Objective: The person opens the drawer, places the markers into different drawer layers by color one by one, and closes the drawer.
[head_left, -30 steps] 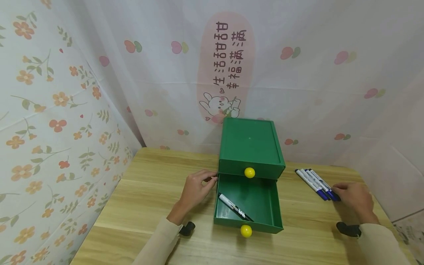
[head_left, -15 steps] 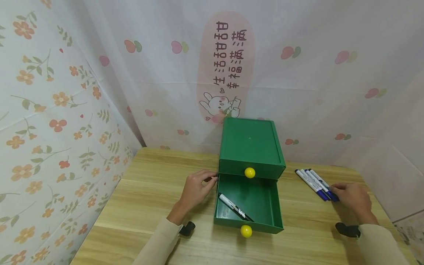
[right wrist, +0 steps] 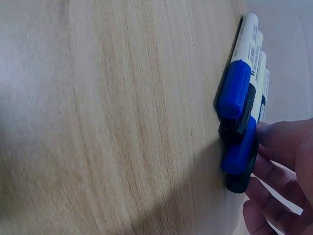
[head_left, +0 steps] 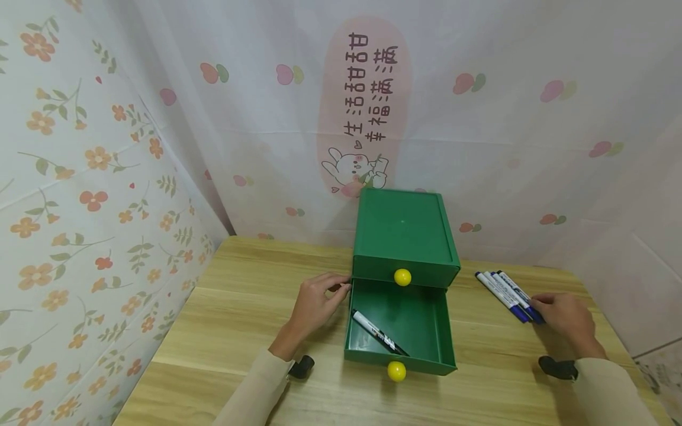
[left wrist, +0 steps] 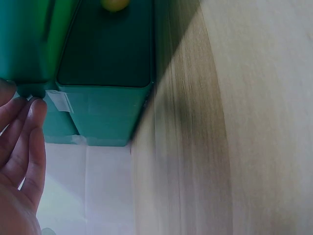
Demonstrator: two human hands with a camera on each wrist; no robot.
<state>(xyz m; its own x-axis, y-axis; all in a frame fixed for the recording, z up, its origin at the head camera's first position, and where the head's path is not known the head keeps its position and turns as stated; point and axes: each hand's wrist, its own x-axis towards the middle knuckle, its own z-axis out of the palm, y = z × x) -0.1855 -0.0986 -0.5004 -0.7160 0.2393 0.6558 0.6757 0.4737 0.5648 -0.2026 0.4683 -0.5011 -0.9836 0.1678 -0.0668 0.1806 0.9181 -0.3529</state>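
A green drawer cabinet (head_left: 401, 228) stands at the back of the table, its lower drawer (head_left: 410, 319) pulled out. Inside that drawer lies a white marker (head_left: 379, 332) with a black cap, slanting toward the front. My left hand (head_left: 315, 302) pinches the cabinet's left edge beside the drawer; in the left wrist view its fingertips (left wrist: 37, 108) meet the green edge. Several white markers (head_left: 502, 293) with blue and black caps lie side by side to the cabinet's right. My right hand (head_left: 567, 316) pinches the outermost marker (right wrist: 244, 176) near its black cap.
Yellow round knobs (head_left: 396, 371) stick out from both drawer fronts. The wooden table (head_left: 224, 331) ends at a printed curtain (head_left: 261, 171) behind and floral cloth (head_left: 96, 225) on the left. Black wrist straps show at both sleeves (head_left: 613, 390).
My right hand has shifted slightly left at the markers, closing in on the outermost one. The left hand, the cabinet and the marker in the drawer stay in place.
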